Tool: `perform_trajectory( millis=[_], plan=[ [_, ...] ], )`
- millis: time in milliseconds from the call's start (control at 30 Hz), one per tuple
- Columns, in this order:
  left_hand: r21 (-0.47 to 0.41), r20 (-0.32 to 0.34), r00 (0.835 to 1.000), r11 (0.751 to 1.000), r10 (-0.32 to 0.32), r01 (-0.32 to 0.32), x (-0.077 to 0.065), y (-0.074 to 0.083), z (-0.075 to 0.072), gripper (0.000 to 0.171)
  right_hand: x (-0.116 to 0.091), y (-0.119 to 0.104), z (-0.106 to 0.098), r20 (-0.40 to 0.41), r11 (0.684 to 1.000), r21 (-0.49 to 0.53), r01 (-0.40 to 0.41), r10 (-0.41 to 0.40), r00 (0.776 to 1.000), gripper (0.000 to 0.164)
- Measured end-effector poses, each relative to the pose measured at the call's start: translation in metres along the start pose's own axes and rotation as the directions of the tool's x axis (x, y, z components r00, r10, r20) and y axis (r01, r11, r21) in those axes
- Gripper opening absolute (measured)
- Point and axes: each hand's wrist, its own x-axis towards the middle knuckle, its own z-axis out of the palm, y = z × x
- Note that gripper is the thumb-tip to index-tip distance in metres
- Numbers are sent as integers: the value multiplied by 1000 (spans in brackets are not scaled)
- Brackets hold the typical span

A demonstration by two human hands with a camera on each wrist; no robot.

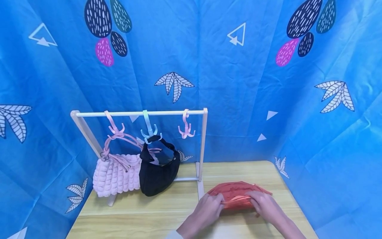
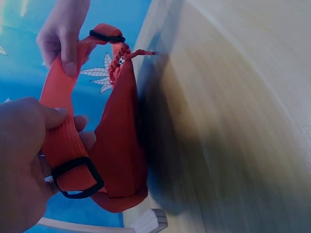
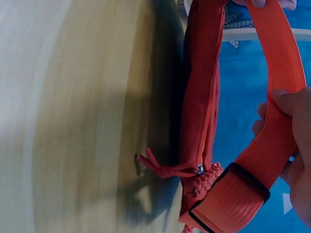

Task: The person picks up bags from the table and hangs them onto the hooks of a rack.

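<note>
A red-orange shoulder bag [image 1: 231, 188] is at the right of the table, close over or on the wood. Its wide webbing strap [image 3: 277, 58] is pinched at one end by my left hand [image 1: 207, 209] and at the other by my right hand [image 1: 265, 205]. Thumbs lie on top of the webbing in both wrist views. A black slider buckle [image 2: 77, 177] sits on the strap beside the left hand, another buckle [image 3: 250, 183] below the right. A braided zip pull [image 3: 206, 180] dangles at the bag's end, its zipper drawn along the top.
Left of the hands stands a wooden rack [image 1: 203, 146]. A pink puffy bag [image 1: 119, 176] and a black bag [image 1: 158, 176] hang from its pink hook [image 1: 114, 127] and blue-green hook [image 1: 149, 127]. Another pink hook [image 1: 186, 130] bears nothing. Blue patterned cloth [image 1: 226, 99] surrounds the table [image 1: 247, 169].
</note>
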Motion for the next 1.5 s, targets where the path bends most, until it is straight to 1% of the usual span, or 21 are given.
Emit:
perform_trajectory(
  millis=[233,400,567,633,733,833,900,1000,1167,1233,1333,1400,1500],
  plan=[
    [-51,-15,1000,999,-15,14,-1,-5,-9,5,6,-9,-3,7,999,-32,3,-2,1000,27],
    [-79,-20,999,996,-44,42,-4,-10,-14,8,10,-14,-4,15,999,-33,9,-9,1000,28],
    [-105,-45,998,993,-53,48,-6,-15,-18,9,17,-19,-6,-34,995,-73,64,-66,997,32],
    [-131,-48,997,990,-56,49,-6,-17,-20,10,20,-22,-6,-54,995,-68,74,-78,996,32],
    [-185,-17,997,980,-79,74,-7,-20,-26,12,23,-26,-8,-49,999,-5,47,-47,998,31],
    [-237,38,994,965,-106,112,-7,-24,-32,13,25,-32,-10,-1,997,77,-22,23,1000,29],
    [-258,67,991,957,-117,131,-7,-26,-37,13,26,-36,-11,19,994,93,-60,58,998,27],
    [-278,98,985,947,-139,162,-7,-28,-41,13,30,-41,-12,17,994,91,-67,66,998,23],
    [-271,121,975,939,-185,212,-8,-30,-46,14,37,-44,-9,-82,999,29,21,-18,996,23],
    [-284,137,967,927,-214,245,-8,-31,-48,17,41,-45,-8,-127,998,-12,60,-61,990,24],
    [-303,155,956,909,-250,287,-7,-31,-52,23,46,-48,-7,-159,995,-23,102,-104,982,25],
    [-301,156,952,906,-261,298,-7,-32,-54,24,49,-50,-7,-182,991,-51,126,-133,974,25],
    [-297,141,955,909,-261,293,-7,-34,-57,23,54,-54,-6,-202,988,-46,150,-156,967,26]
  ],
)
